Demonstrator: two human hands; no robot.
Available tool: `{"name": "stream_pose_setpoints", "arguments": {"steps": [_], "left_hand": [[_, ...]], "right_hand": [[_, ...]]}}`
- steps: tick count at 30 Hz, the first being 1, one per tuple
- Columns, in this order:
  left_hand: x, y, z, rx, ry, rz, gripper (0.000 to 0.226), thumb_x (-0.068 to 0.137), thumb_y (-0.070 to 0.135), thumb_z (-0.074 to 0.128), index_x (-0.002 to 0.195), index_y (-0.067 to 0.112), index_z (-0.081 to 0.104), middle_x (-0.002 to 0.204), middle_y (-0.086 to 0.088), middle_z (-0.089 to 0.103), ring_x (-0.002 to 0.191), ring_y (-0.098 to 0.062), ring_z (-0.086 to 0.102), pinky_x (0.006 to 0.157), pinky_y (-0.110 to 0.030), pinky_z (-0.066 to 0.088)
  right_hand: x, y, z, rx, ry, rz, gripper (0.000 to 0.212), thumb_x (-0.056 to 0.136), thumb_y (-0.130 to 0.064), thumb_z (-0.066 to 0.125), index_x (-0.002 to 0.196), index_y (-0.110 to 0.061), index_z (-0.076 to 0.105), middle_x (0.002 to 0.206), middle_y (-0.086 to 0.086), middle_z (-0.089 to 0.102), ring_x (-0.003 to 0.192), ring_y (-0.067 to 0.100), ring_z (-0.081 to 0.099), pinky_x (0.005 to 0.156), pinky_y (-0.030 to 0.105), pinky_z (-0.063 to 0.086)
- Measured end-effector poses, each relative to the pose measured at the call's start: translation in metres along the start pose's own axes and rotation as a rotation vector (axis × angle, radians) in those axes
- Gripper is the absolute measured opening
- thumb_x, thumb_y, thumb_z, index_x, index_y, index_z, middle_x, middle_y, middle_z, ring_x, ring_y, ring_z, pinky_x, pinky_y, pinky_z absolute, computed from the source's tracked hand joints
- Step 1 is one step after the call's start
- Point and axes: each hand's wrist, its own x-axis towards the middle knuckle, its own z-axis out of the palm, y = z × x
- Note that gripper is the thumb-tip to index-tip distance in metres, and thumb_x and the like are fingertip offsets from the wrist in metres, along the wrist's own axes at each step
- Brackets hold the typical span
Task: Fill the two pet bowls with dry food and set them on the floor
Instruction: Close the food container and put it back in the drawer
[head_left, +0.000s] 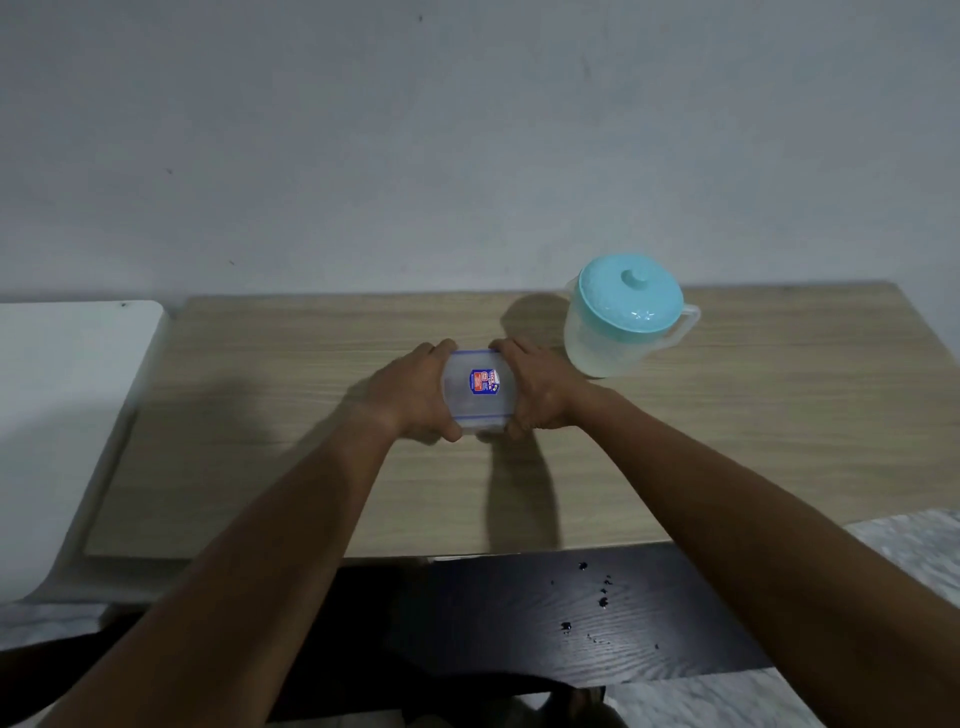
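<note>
On the wooden table (311, 467), near its middle, a small clear plastic container (479, 391) with a blue-edged lid and a red-blue label is gripped from both sides. The left hand (415, 392) is curled round its left side, the right hand (535, 389) round its right side, fingers wrapped over the far edge. A translucent pitcher (618, 322) with a teal lid is seen just right of the right hand. Contents of the container cannot be told.

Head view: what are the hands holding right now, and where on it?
Both hands grip the clear lidded container on the wooden table: left hand on its left side, right hand on its right side, thumbs at the near corners.
</note>
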Motion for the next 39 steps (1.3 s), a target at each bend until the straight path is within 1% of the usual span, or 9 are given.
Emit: {"name": "stream_pose_setpoints", "arguments": {"steps": [5,8,10,13,16,21,25,31,39], "left_hand": [[-0.013,-0.008,0.013,-0.236,0.077,-0.011,0.124,0.052,0.031,0.089,0.155,0.021,0.021,0.150,-0.001,0.041,0.133,-0.024,0.046,0.099,-0.033,0.045],[-0.033,-0.010,0.038,-0.566,0.297,-0.054,0.104,0.050,0.027,0.093,0.142,0.025,0.044,0.129,0.005,0.061,0.107,-0.018,0.066,0.083,-0.031,0.053],[-0.044,-0.008,0.053,-0.759,0.342,-0.131,0.082,0.050,0.026,0.093,0.124,0.034,0.059,0.103,0.009,0.073,0.079,-0.012,0.073,0.073,-0.038,0.060],[-0.045,-0.004,0.066,-0.925,0.381,-0.236,0.050,0.053,0.021,0.093,0.097,0.029,0.071,0.077,0.011,0.076,0.069,-0.010,0.074,0.074,-0.040,0.061],[-0.045,0.001,0.069,-0.915,0.437,-0.238,0.039,0.057,0.018,0.092,0.087,0.032,0.071,0.068,0.026,0.070,0.066,0.007,0.069,0.066,-0.025,0.053],[-0.064,0.011,0.071,-0.829,0.478,-0.251,0.045,0.057,0.024,0.091,0.100,0.026,0.076,0.075,0.015,0.072,0.071,-0.004,0.071,0.070,-0.026,0.056],[-0.096,0.032,0.079,-0.799,0.515,-0.274,0.043,0.056,0.028,0.090,0.096,0.032,0.076,0.061,0.025,0.068,0.064,0.009,0.067,0.061,-0.013,0.048],[-0.150,0.090,0.098,-0.763,0.546,-0.311,0.055,0.054,0.037,0.091,0.106,0.028,0.076,0.092,0.013,0.075,0.084,0.001,0.069,0.077,-0.021,0.054],[-0.221,0.177,0.142,-0.848,0.568,-0.305,0.052,0.055,0.030,0.093,0.104,0.023,0.078,0.087,0.009,0.078,0.084,-0.001,0.072,0.078,-0.024,0.056]], "right_hand": [[-0.013,0.005,0.005,0.150,0.051,0.009,0.143,0.046,-0.044,0.092,0.162,-0.009,0.016,0.166,0.013,0.026,0.150,0.030,0.032,0.109,0.026,0.031],[-0.033,0.005,0.024,0.433,0.218,0.125,0.144,0.054,-0.028,0.101,0.163,-0.007,0.008,0.168,0.015,0.022,0.154,0.027,0.027,0.122,0.031,0.027],[-0.046,0.004,0.042,0.637,0.349,0.201,0.125,0.054,-0.028,0.101,0.157,-0.010,0.031,0.150,0.012,0.054,0.136,0.027,0.054,0.112,0.045,0.045],[-0.061,-0.001,0.061,0.709,0.495,0.257,0.069,0.066,-0.026,0.094,0.129,-0.025,0.066,0.110,-0.001,0.078,0.097,0.018,0.072,0.090,0.049,0.057],[-0.069,-0.007,0.069,0.743,0.526,0.285,0.055,0.073,-0.023,0.090,0.124,-0.030,0.070,0.102,-0.001,0.079,0.094,0.023,0.073,0.088,0.049,0.059],[-0.089,-0.009,0.079,0.802,0.538,0.295,0.052,0.076,-0.022,0.088,0.124,-0.030,0.071,0.100,-0.003,0.080,0.094,0.019,0.074,0.089,0.049,0.059],[-0.119,-0.004,0.082,0.830,0.521,0.244,0.052,0.076,-0.017,0.088,0.121,-0.036,0.070,0.102,-0.009,0.079,0.095,0.011,0.075,0.093,0.044,0.059],[-0.185,0.018,0.084,0.854,0.503,0.173,0.054,0.077,-0.012,0.086,0.127,-0.025,0.072,0.109,-0.007,0.079,0.092,0.008,0.074,0.086,0.039,0.060],[-0.287,0.064,0.087,0.838,0.436,0.096,0.055,0.077,-0.015,0.087,0.128,-0.026,0.070,0.107,-0.002,0.080,0.094,0.026,0.076,0.090,0.050,0.058]]}}
